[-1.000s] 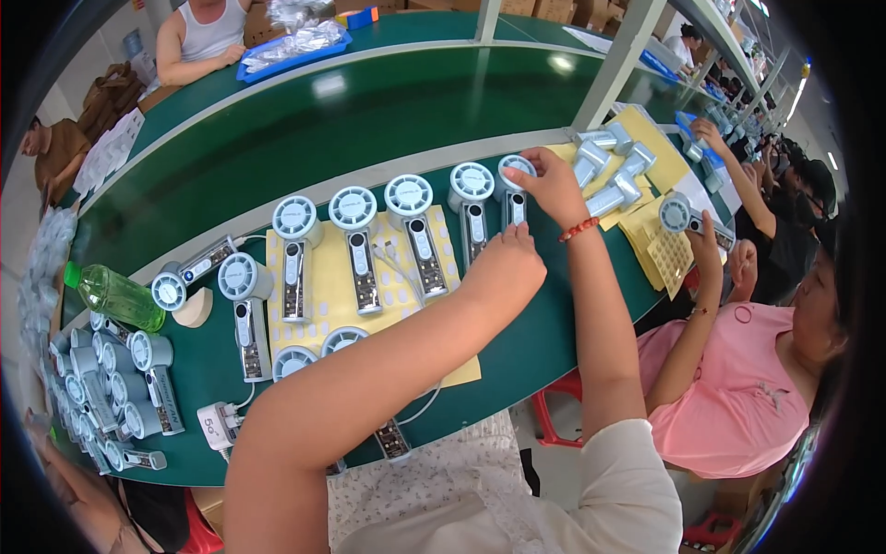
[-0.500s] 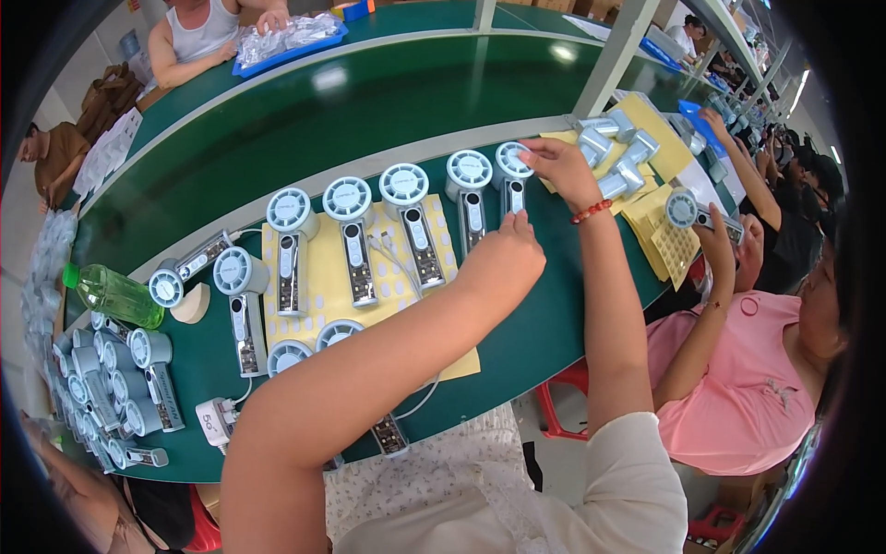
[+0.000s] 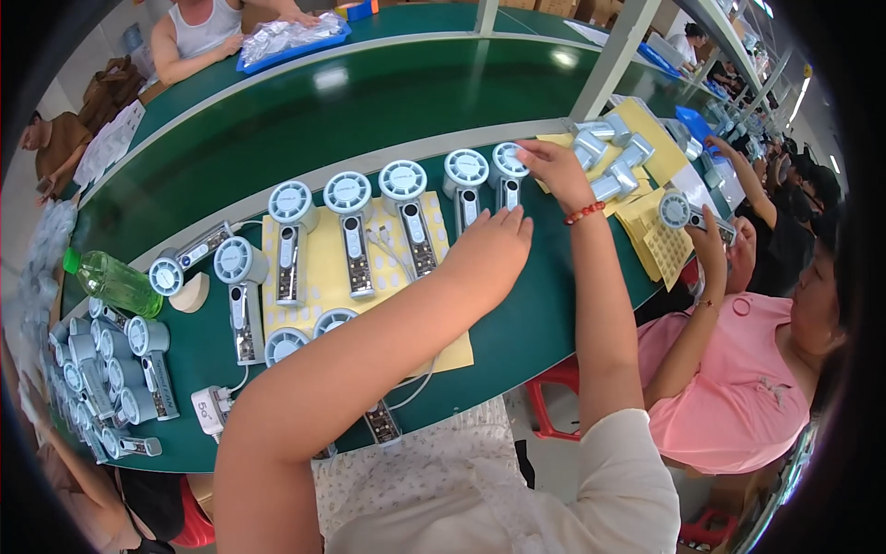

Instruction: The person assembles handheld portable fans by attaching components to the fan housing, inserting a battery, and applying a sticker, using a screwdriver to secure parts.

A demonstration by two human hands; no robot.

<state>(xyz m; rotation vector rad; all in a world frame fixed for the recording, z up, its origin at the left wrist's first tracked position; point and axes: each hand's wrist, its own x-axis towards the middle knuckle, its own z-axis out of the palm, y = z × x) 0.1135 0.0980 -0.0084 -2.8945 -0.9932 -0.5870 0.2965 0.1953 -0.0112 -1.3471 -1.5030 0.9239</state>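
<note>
A row of grey handheld fans (image 3: 349,231) lies on a yellow mat (image 3: 323,277) on the green table (image 3: 544,314). My right hand (image 3: 554,171) grips the round head of the rightmost fan (image 3: 506,164) with its fingertips. My left hand (image 3: 494,247) rests flat just below that fan, and its fingertips touch the lower end of the handle. My left forearm crosses over the mat and hides part of two more fans (image 3: 286,343) nearer to me.
A green bottle (image 3: 111,282), a tape roll (image 3: 194,294), a white charger plug (image 3: 210,406) and a heap of fans (image 3: 101,369) sit at the left. More fans (image 3: 604,157) lie on yellow sheets at right. A co-worker in pink (image 3: 738,388) holds a fan (image 3: 678,210). Another person sits by a blue tray (image 3: 295,37).
Both hands stay at the rightmost fan. My left hand has edged slightly up toward its handle.
</note>
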